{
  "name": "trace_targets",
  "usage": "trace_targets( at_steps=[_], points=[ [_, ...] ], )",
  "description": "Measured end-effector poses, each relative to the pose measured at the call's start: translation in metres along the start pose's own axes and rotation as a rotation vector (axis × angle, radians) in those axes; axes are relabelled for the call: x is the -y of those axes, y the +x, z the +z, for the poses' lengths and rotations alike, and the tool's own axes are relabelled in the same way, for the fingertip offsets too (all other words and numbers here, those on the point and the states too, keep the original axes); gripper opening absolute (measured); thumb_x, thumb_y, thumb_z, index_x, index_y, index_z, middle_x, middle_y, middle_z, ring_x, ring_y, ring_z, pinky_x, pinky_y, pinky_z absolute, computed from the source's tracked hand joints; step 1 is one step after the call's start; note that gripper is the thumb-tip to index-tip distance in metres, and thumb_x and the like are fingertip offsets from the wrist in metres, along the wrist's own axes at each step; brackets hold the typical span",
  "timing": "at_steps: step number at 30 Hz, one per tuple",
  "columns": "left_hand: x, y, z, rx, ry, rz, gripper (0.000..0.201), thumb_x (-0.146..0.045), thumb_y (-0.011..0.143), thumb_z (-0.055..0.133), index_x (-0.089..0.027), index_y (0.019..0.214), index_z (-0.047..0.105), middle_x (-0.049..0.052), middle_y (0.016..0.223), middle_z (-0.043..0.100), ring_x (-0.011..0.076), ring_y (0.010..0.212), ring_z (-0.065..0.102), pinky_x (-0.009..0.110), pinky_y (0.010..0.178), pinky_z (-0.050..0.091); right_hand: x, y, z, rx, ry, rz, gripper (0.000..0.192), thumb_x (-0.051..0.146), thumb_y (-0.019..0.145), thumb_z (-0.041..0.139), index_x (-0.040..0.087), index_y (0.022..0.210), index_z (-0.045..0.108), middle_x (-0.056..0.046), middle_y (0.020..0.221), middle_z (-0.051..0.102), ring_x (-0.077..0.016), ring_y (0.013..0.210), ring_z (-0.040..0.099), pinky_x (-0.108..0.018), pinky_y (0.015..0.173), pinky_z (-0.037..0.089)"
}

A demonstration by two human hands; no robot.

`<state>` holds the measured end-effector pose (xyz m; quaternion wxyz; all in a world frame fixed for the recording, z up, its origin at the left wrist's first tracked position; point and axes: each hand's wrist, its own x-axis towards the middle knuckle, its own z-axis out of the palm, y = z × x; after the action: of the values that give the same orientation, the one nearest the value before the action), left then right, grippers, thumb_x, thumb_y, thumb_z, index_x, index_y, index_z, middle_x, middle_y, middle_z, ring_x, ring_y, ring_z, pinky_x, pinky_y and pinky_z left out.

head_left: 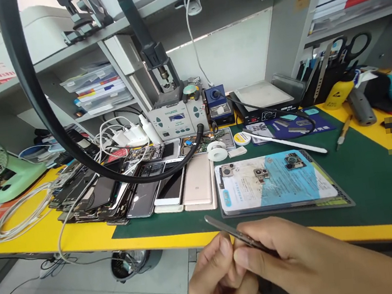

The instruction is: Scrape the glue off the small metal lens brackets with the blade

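Tweezers (238, 234) are sitting pinched in the right hand (290, 260), thumb and forefinger closed tight around the shaft, tip pointing off toward ten o'clock over the front edge of the bench. Left hand (217, 279) is curling up right beside it at about eight o'clock, fingers bent in and the thumb tip touching the tweezers near the grip, so both hands are pretty much closed on the one tool. Straight up at twelve o'clock from the hands a repair pad (276, 184) is lying on the green mat (366, 177) with small camera modules on it. Over at ten o'clock a row of phones (143, 187) is lying side by side, some opened up. Further back at twelve a soldering station (178, 118) is sitting against the wall, with a black hose (42, 109) looping across the left side.
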<state>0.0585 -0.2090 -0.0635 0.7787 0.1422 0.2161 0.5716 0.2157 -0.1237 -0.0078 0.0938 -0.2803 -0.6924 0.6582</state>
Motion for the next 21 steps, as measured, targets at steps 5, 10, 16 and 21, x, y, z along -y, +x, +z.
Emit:
trace_targets(
  at_steps=[5,10,16,21],
  points=[
    [0.000,0.001,-0.003,-0.007,-0.052,0.010,0.045,-0.042,0.096,0.072,-0.018,0.068,0.046,-0.011,0.054,0.024,0.0010,0.037,0.012,0.015,0.038,0.019,-0.016,-0.003,0.001,-0.104,-0.096,0.015,0.027,0.044,0.104,0.060,0.020,0.092,0.067,0.000,0.088,0.072,-0.0158,0.079,0.065,-0.022,0.068,0.052],
    [0.000,0.001,-0.002,-0.025,-0.068,0.004,0.042,-0.041,0.096,0.072,-0.017,0.069,0.050,-0.010,0.057,0.029,0.0007,0.038,0.014,0.015,0.037,0.019,-0.008,-0.009,0.003,-0.224,-0.139,-0.109,0.040,0.048,0.109,0.044,0.025,0.089,0.069,-0.001,0.085,0.075,-0.0197,0.079,0.069,-0.027,0.071,0.057],
    [0.000,0.005,-0.002,-0.048,-0.081,-0.008,0.047,-0.043,0.093,0.075,-0.016,0.067,0.047,-0.010,0.057,0.029,0.0001,0.037,0.015,0.015,0.037,0.018,-0.006,-0.011,0.003,-0.327,-0.141,-0.244,0.029,0.040,0.109,0.048,0.027,0.095,0.071,-0.001,0.084,0.073,-0.0165,0.075,0.069,-0.023,0.071,0.058],
    [-0.006,0.006,0.003,-0.044,-0.071,-0.035,0.049,-0.040,0.093,0.076,-0.018,0.066,0.042,-0.010,0.056,0.027,0.0013,0.039,0.015,0.019,0.041,0.017,-0.018,-0.024,-0.017,-0.618,-0.145,-0.380,0.019,0.042,0.106,0.058,0.036,0.106,0.076,0.000,0.093,0.072,-0.0177,0.085,0.070,-0.026,0.080,0.059]
  ],
)
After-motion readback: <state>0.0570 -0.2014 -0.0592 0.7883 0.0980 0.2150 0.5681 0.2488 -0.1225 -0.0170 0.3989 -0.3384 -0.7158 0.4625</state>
